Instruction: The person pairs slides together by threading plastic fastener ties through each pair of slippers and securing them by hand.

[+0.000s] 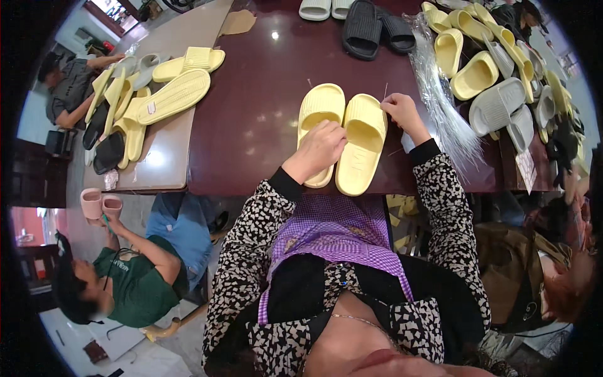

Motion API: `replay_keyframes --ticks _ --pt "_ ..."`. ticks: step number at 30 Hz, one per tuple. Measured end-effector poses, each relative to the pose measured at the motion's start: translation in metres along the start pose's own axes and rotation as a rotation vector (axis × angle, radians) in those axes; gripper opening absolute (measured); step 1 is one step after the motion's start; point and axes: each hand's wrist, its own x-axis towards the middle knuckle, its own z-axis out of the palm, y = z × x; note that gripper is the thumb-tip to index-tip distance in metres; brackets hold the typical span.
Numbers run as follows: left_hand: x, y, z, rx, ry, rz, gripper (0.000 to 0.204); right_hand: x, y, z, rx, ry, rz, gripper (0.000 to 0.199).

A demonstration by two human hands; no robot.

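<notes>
A pair of yellow slide sandals lies side by side in front of me on the dark red table point(251, 113), toes pointing away. My left hand point(320, 149) is over the left slide point(321, 100), its fingers pinched together at the inner side of the strap, next to the right slide point(362, 151). What those fingertips hold is hidden. Just beside the right slide's outer strap edge, my right hand point(405, 116) pinches a thin strand point(386, 90) that sticks up above the fingers. Another fine strand rises at the left slide's toe.
A bundle of clear plastic strands point(443, 100) lies to the right, beside a heap of yellow and grey slides point(496, 103). Black slides point(363, 31) sit at the far edge. More yellow slides point(182, 94) cover the left table. A person point(138, 264) at left holds pink slides point(92, 204).
</notes>
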Motion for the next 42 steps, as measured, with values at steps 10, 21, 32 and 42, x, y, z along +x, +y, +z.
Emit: replay_keyframes --ticks 10,21,32,42 --pt "-0.001 -0.01 0.004 -0.099 0.081 -0.003 0.005 0.056 -0.069 0.031 0.141 -0.078 -0.393 0.016" --pt "-0.001 -0.008 0.006 -0.088 0.08 -0.07 0.005 0.09 -0.076 0.079 -0.086 -0.327 -0.466 0.014" --pt "-0.001 -0.011 0.006 -0.11 0.098 -0.079 0.005 0.082 -0.084 0.073 0.05 -0.379 -0.253 0.015" --pt "0.003 -0.014 0.008 -0.207 0.124 -0.176 0.007 0.088 -0.072 0.071 0.078 -0.138 -0.466 0.015"
